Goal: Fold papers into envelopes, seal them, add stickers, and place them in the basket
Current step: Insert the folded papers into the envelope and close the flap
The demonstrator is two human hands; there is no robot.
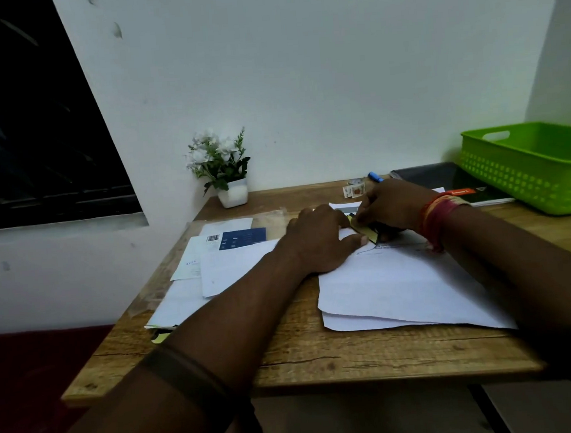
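A small yellowish folded piece (363, 229) is pinned on the desk (305, 355) between the two hands, at the far end of the large white sheets (403, 292). The left hand (320, 239) is laid flat, its fingers (347, 242) spread and pressed down on paper, gripping nothing. The right hand (391, 208) is curled over the piece, but whether its fingers are pinched on it or only pressed against it cannot be told; part of the piece is hidden beneath them.

The piece lies directly between the two sets of fingertips, its long axis apparently slanted from far-left to near-right. The right hand is judged the nearer to both the piece and the green basket (533, 169), which stands well to the right of those fingers and slightly beyond them. Open desk is left along that path, crossed only by a dark book (462, 185). A sticker strip (354, 190) and a blue pen (375, 177) lie just beyond the right fingers. Loose papers (219, 262) crowd the side left of the left hand.
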